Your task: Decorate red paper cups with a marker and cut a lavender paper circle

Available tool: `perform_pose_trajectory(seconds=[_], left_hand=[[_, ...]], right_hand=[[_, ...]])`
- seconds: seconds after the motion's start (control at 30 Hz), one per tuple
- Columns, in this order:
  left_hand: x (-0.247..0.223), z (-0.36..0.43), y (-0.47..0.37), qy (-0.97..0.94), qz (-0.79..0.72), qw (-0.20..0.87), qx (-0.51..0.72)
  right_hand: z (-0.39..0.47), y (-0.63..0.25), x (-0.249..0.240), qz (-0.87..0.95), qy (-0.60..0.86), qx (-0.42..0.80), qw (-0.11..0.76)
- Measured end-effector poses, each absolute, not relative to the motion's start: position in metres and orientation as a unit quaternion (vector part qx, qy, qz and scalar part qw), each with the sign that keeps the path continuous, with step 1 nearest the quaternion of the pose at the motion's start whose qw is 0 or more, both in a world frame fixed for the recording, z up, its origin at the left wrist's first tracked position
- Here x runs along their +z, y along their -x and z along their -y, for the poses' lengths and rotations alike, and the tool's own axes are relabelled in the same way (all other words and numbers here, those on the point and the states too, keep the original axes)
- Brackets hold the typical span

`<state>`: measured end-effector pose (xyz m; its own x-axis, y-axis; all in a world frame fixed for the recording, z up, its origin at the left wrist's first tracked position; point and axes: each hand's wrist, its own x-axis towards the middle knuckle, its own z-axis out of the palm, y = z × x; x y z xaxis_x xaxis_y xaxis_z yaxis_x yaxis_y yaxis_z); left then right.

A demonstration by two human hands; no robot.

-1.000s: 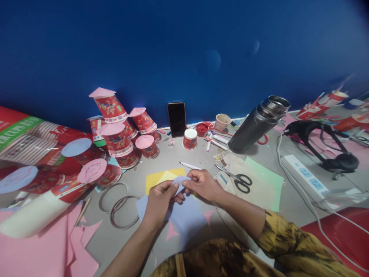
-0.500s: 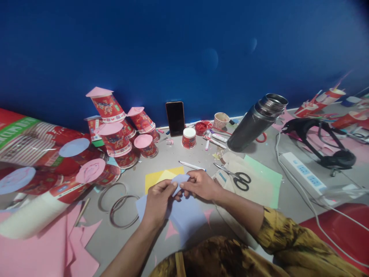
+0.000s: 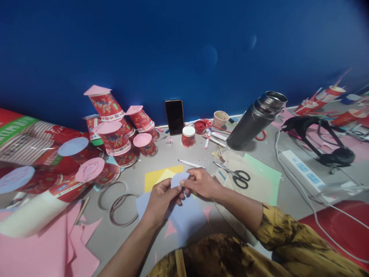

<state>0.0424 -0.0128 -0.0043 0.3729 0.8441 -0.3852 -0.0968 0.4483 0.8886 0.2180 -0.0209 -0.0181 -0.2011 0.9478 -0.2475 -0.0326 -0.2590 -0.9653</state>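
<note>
Between my two hands is a small piece of light blue paper (image 3: 179, 179) with a rounded upper edge. My left hand (image 3: 163, 196) pinches its lower left side between thumb and fingers. My right hand (image 3: 201, 182) grips its right side, the thumbs close together at the lower edge. Beneath my hands lies a larger sheet of blue paper (image 3: 184, 223). Yellow paper (image 3: 152, 179) sticks out just beyond my left hand. A white marker (image 3: 191, 164) lies past my fingertips, and black-handled scissors (image 3: 240, 179) rest to the right of my right hand.
Stacked red paper cups (image 3: 115, 138) with pink tops stand at the left. Two tape rings (image 3: 125, 209) lie beside my left forearm. A phone (image 3: 174, 117) leans on the blue wall. A dark flask (image 3: 252, 123) stands right of a small red tub (image 3: 188, 137). A power strip (image 3: 302, 173) lies at right.
The blue paper piece has turned more upright in my fingers, showing its rounded edge. My left thumb has shifted right, towards my right thumb.
</note>
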Motion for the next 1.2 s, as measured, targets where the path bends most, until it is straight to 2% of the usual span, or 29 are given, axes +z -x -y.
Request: perform_pose_trajectory(seconds=[0.13, 0.3, 0.43, 0.6, 0.77, 1.0, 1.2], left_hand=[[-0.005, 0.013, -0.042, -0.432, -0.470, 0.703, 0.314], [-0.005, 0.015, -0.040, -0.470, -0.503, 0.663, 0.294], [-0.006, 0.018, -0.040, -0.509, -0.523, 0.624, 0.278], [-0.012, 0.021, -0.041, -0.545, -0.536, 0.588, 0.263], [-0.015, 0.022, -0.040, -0.559, -0.536, 0.581, 0.251], [-0.010, 0.022, -0.041, -0.565, -0.537, 0.576, 0.247], [-0.011, 0.022, -0.040, -0.577, -0.544, 0.557, 0.248]], right_hand=[[0.023, -0.218, -0.020, 0.472, 0.485, 0.625, 0.390], [0.025, -0.218, -0.014, 0.504, 0.509, 0.574, 0.396], [0.025, -0.219, -0.011, 0.542, 0.503, 0.565, 0.365], [0.027, -0.220, -0.008, 0.618, 0.526, 0.484, 0.326], [0.028, -0.222, -0.004, 0.636, 0.552, 0.455, 0.289], [0.029, -0.226, -0.007, 0.650, 0.541, 0.440, 0.301], [0.030, -0.227, -0.006, 0.664, 0.562, 0.418, 0.261]])
